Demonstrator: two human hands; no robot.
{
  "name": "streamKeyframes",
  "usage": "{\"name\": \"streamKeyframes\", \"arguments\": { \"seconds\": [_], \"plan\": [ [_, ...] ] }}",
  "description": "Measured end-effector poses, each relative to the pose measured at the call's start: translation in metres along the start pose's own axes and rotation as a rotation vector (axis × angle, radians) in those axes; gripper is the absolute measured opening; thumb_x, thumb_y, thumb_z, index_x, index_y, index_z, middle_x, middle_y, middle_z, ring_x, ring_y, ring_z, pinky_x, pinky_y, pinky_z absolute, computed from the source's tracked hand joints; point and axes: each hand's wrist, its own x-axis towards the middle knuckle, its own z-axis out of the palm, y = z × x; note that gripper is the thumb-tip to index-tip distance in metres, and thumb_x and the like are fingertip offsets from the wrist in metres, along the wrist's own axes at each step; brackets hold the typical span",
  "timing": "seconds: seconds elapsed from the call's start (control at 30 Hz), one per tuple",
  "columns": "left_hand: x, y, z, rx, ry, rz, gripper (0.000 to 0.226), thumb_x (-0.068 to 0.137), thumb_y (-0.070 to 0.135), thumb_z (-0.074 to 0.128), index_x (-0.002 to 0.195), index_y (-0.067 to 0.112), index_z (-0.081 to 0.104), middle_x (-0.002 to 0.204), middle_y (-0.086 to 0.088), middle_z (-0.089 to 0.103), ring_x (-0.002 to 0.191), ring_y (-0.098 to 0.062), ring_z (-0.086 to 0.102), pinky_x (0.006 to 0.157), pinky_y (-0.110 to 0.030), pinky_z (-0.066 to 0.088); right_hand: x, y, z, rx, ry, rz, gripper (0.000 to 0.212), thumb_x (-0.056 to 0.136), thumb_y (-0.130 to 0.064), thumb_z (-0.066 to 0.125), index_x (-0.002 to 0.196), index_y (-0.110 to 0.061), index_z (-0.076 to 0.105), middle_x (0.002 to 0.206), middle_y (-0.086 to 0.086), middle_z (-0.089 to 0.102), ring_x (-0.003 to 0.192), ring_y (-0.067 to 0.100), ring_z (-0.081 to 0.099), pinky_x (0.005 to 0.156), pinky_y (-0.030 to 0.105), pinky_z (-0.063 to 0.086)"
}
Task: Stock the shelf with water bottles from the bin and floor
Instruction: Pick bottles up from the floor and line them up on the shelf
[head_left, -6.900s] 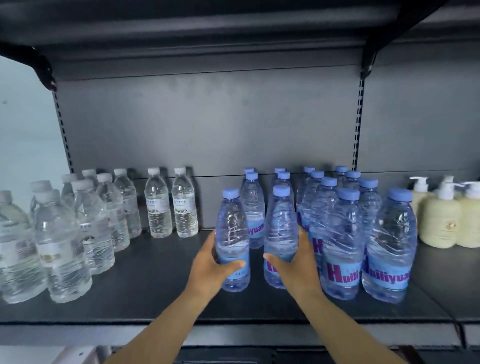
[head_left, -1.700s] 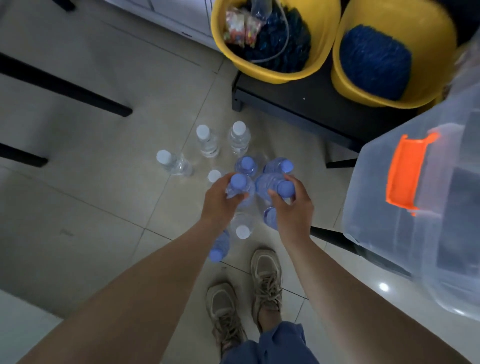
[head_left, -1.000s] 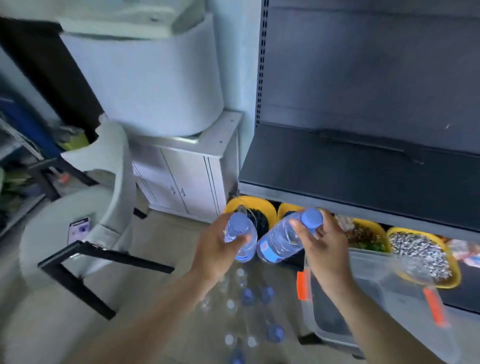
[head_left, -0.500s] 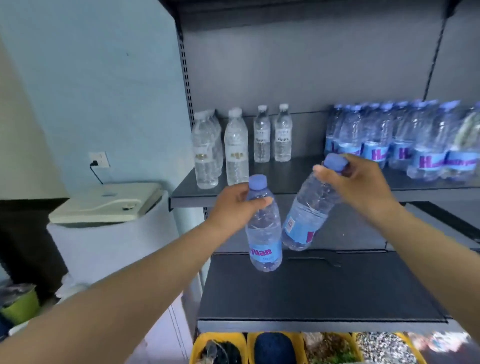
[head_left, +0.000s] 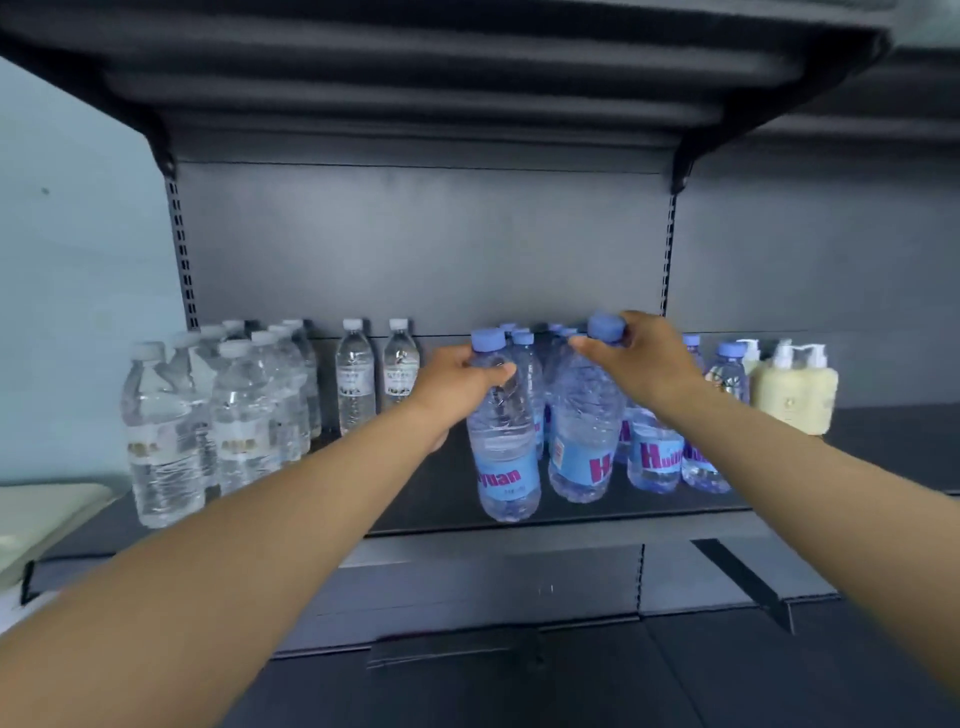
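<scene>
Head view shows us at the shelf, with both our arms stretched out to the middle of the frame. Our left hand is wrapped round the neck of one bottle, just under its blue cap. Our right hand pinches the cap of a second bottle, with the fingers coming down from above. Both bottles stand tall, caps up, side by side and touching or almost touching.

The left bottle sits at the very front edge of the shelf, a bit nearer to us than the right one. We cannot tell if its bottom is fully down yet. The blue-cap row stands just behind and to the right of them. So we think the next move is a short push straight back, away from us, to join that row.

Each bottle is clear and ribbed, full of water, with a blue label and pink letters. Bottles with white caps stand at the left of the frame. Creamy pump bottles stand at the right.
</scene>
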Motion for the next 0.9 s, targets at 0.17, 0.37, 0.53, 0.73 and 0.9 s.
{"name": "streamKeyframes", "arguments": {
  "seconds": [0.17, 0.37, 0.53, 0.73, 0.9],
  "plan": [
    [0.048, -0.026, 0.046, 0.043, 0.023, -0.037, 0.025, 0.083, 0.014, 0.069, 0.107, 0.008, 0.068, 0.107, -0.009, 0.070, 0.100, -0.023, 0.066, 0.094, -0.040, 0.051, 0.033, 0.058, 0.016, 0.007, -0.049, 0.015, 0.029, 0.082, -0.034, 0.069, 0.095, -0.009, 0.062, 0.088, 0.003, 0.063, 0.084, 0.019, 0.057, 0.072, 0.028, 0.040],
    [0.088, -0.046, 0.073, 0.072, 0.030, -0.057, 0.030, 0.085, 0.017, 0.067, 0.114, 0.012, 0.065, 0.111, -0.006, 0.068, 0.102, -0.022, 0.064, 0.095, -0.038, 0.050, 0.060, 0.096, 0.034, 0.057, -0.120, 0.073, 0.025, 0.085, -0.036, 0.065, 0.097, -0.017, 0.054, 0.096, 0.003, 0.060, 0.088, 0.022, 0.055, 0.074, 0.030, 0.040],
    [0.096, -0.051, 0.073, 0.041, 0.000, -0.038, 0.022, 0.088, 0.020, 0.064, 0.110, 0.020, 0.062, 0.102, 0.002, 0.066, 0.096, -0.014, 0.063, 0.081, -0.026, 0.052, 0.063, 0.113, 0.035, 0.148, -0.100, 0.107, 0.046, 0.084, -0.031, 0.068, 0.119, -0.009, 0.047, 0.105, -0.001, 0.054, 0.099, 0.022, 0.055, 0.077, 0.030, 0.041],
    [0.077, -0.084, 0.069, 0.032, -0.082, -0.039, 0.056, 0.075, 0.009, 0.075, 0.121, 0.030, 0.051, 0.111, 0.007, 0.065, 0.099, -0.004, 0.061, 0.077, -0.021, 0.049, 0.038, 0.129, 0.036, 0.201, -0.328, 0.146, 0.077, 0.080, -0.014, 0.073, 0.140, -0.024, 0.027, 0.114, -0.011, 0.041, 0.109, 0.010, 0.044, 0.086, 0.024, 0.036],
    [0.067, -0.116, 0.075, 0.041, -0.069, -0.130, 0.066, 0.071, -0.001, 0.075, 0.123, 0.029, 0.048, 0.109, 0.011, 0.063, 0.102, -0.005, 0.060, 0.074, -0.017, 0.047, 0.035, 0.146, 0.054, 0.183, -0.238, 0.102, 0.080, 0.079, -0.013, 0.073, 0.142, -0.024, 0.026, 0.128, -0.008, 0.043, 0.123, 0.011, 0.042, 0.096, 0.023, 0.034]
  ]
}}
